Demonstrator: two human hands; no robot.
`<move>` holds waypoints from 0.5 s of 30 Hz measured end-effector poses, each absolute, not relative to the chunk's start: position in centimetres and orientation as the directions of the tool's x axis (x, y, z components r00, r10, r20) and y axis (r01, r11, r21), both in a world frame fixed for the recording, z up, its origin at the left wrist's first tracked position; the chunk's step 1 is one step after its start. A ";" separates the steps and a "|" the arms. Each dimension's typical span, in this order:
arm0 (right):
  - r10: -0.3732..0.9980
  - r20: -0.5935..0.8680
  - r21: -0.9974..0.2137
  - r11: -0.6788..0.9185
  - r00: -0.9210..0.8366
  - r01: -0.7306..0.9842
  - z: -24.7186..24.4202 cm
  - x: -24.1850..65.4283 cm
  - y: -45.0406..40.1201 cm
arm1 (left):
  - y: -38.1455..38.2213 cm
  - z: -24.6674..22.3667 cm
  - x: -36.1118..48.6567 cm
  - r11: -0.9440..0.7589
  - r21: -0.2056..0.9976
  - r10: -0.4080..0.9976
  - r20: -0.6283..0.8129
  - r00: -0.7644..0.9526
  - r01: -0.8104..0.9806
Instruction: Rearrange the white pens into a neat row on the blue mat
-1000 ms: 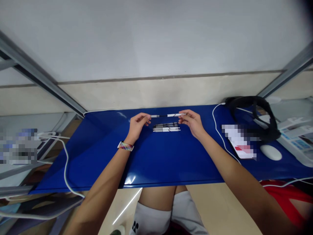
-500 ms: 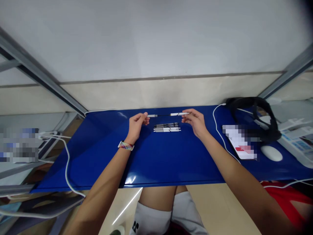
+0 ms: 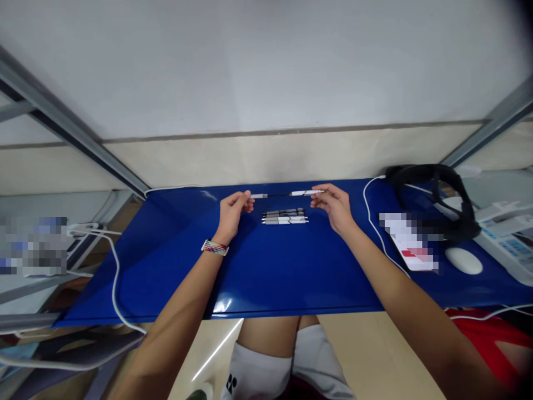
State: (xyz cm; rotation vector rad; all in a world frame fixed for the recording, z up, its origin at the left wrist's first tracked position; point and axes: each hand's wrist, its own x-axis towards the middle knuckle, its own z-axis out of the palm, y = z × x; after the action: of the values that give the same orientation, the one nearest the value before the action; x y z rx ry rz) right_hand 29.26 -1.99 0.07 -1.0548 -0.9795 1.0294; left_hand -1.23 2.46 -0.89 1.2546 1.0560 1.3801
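Observation:
My left hand (image 3: 237,208) pinches a grey pen grip section (image 3: 259,196) above the far part of the blue table. From it a thin dark refill (image 3: 278,195) runs rightward. A white pen barrel (image 3: 301,193) is between the fingertips of my right hand (image 3: 333,204), its left end at the refill's tip. Whether the refill's tip is inside the barrel I cannot tell. Just below, between my hands, several pens lie side by side: dark ones (image 3: 283,213) behind and white ones with grey grips (image 3: 287,220) in front.
On the right of the blue table (image 3: 291,272) lie a phone (image 3: 410,244), a white mouse (image 3: 463,261) and a black headset-like strap (image 3: 458,189). A white cable (image 3: 368,211) curves beside the phone. Another cable (image 3: 114,278) hangs over the left side. A wall stands behind.
My right hand and the white barrel have shifted very slightly right and up. The left hand stays almost still, and the pens on the table have not moved.

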 end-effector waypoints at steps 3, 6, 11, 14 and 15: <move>0.965 0.123 -0.972 0.164 0.231 -0.167 -0.1 29.3 -1.9 | 2.5 -1.0 -1.3 -0.173 0.982 0.985 0.172 -0.010 -0.077; 0.963 0.121 -0.973 0.163 0.240 -0.163 -0.2 29.4 -1.8 | 2.4 -0.9 -1.3 -0.174 0.983 0.985 0.174 -0.005 -0.060; 0.962 0.111 -0.970 0.160 0.251 -0.184 0.0 29.4 -1.8 | 2.4 -0.9 -1.4 -0.178 0.983 0.984 0.178 -0.015 -0.053; 0.961 0.105 -0.966 0.160 0.254 -0.205 0.0 29.4 -1.8 | 2.6 -0.9 -1.4 -0.175 0.983 0.984 0.174 -0.022 -0.057; 0.961 0.107 -0.965 0.162 0.254 -0.207 0.0 29.4 -1.8 | 2.6 -0.9 -1.4 -0.173 0.983 0.985 0.172 -0.021 -0.059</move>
State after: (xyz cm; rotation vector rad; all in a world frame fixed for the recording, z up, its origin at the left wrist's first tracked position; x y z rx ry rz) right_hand 29.43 -1.83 -0.03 -1.0514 -0.9308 1.0335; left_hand -1.38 2.59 -0.93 1.2813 1.0889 1.3755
